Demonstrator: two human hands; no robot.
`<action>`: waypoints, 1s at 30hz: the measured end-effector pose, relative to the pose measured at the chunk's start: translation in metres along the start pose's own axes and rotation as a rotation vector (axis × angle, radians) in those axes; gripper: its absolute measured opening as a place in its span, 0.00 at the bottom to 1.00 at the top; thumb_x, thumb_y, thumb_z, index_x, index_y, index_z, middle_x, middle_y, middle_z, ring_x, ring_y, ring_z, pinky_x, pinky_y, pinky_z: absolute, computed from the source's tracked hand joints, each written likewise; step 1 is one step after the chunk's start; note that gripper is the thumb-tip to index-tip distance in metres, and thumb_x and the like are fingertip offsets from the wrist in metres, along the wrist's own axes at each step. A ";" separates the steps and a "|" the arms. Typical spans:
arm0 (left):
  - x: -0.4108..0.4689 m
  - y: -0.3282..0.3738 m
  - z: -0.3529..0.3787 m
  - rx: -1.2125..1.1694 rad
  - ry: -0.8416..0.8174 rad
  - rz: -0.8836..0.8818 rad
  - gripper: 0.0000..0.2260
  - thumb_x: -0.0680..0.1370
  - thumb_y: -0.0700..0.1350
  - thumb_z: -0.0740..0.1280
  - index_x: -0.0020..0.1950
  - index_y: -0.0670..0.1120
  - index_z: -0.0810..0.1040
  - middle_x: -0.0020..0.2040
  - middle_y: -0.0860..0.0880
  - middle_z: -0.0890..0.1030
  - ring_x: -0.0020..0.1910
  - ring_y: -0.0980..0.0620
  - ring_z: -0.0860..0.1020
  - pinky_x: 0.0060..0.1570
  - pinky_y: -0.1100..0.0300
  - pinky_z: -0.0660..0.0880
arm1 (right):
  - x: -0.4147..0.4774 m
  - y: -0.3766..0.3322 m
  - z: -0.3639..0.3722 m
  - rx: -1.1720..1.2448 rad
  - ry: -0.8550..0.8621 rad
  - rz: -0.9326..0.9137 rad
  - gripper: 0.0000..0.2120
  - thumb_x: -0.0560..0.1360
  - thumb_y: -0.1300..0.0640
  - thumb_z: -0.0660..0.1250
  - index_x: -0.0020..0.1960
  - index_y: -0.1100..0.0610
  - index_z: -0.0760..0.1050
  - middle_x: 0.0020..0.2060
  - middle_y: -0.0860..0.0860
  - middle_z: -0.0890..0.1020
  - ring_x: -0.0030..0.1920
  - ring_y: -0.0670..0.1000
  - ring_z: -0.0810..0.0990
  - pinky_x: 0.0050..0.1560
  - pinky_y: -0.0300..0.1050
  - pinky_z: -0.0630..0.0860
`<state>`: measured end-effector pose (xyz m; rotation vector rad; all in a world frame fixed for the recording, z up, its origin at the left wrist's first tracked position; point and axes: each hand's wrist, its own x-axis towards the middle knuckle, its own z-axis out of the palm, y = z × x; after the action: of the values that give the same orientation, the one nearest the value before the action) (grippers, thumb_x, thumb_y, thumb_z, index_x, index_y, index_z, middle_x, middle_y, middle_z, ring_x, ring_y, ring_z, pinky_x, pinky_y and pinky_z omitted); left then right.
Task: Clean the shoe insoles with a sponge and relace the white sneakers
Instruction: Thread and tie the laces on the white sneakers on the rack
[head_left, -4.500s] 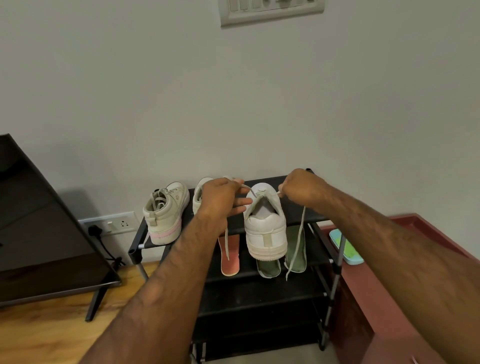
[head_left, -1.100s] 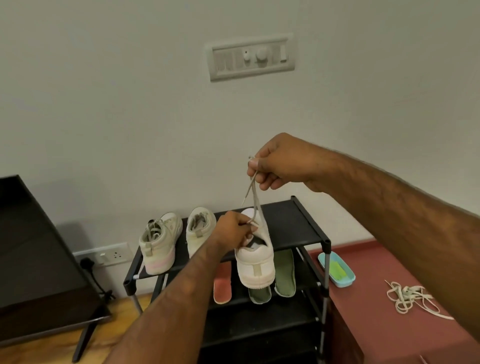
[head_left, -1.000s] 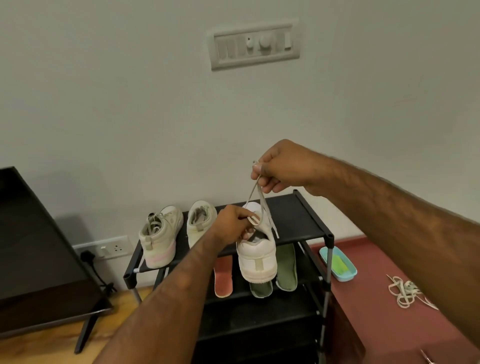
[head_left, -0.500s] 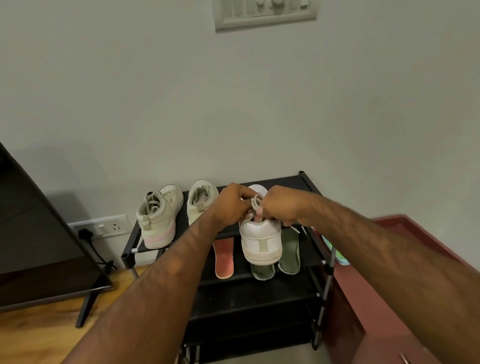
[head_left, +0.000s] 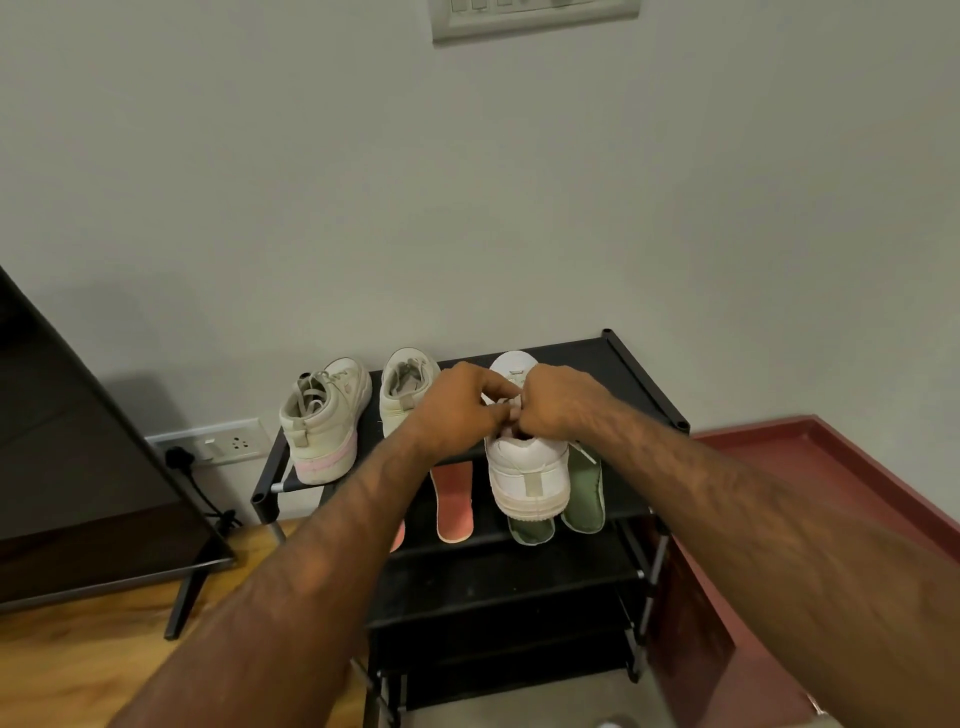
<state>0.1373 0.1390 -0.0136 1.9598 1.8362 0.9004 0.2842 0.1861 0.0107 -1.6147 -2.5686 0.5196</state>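
White sneaker, heel nearest, lace at its tongue, on the rack top; orange insole, green insoles beneath.

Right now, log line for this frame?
step: relacing | left hand: pinches white shoelace | right hand: pinches same | white leather sneaker: on black tiered shoe rack

a plain pale wall fills most of the view, evenly lit, with a white switch panel at the top edge and a white socket plate low at the left, a black plug and cord in it. against the wall stands a tiered black shoe rack, with a dark flat panel on slim black legs to its left over a wooden floor. a dark red ledge with a raised rim lies to its right.
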 end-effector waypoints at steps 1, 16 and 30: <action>0.000 -0.001 0.001 0.029 0.034 -0.008 0.08 0.77 0.41 0.74 0.54 0.49 0.88 0.47 0.56 0.87 0.44 0.63 0.82 0.50 0.61 0.79 | 0.000 0.001 -0.002 0.044 -0.065 -0.012 0.13 0.76 0.46 0.72 0.47 0.56 0.78 0.36 0.50 0.77 0.40 0.52 0.78 0.39 0.46 0.75; 0.009 0.009 0.010 0.113 0.067 -0.091 0.04 0.75 0.39 0.76 0.47 0.46 0.88 0.38 0.56 0.84 0.38 0.60 0.80 0.44 0.62 0.77 | -0.021 0.038 -0.024 0.628 -0.127 0.148 0.07 0.77 0.63 0.74 0.52 0.67 0.82 0.38 0.60 0.86 0.30 0.49 0.82 0.35 0.43 0.82; 0.000 0.013 0.003 -0.033 0.097 -0.219 0.06 0.69 0.39 0.81 0.42 0.44 0.86 0.37 0.53 0.85 0.40 0.55 0.83 0.42 0.60 0.80 | 0.000 0.029 0.007 0.301 0.346 -0.019 0.26 0.62 0.48 0.84 0.52 0.53 0.74 0.50 0.49 0.78 0.48 0.52 0.79 0.37 0.45 0.75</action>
<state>0.1496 0.1382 -0.0077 1.6817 2.0281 0.9642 0.3072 0.1958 -0.0055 -1.4324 -2.1375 0.5395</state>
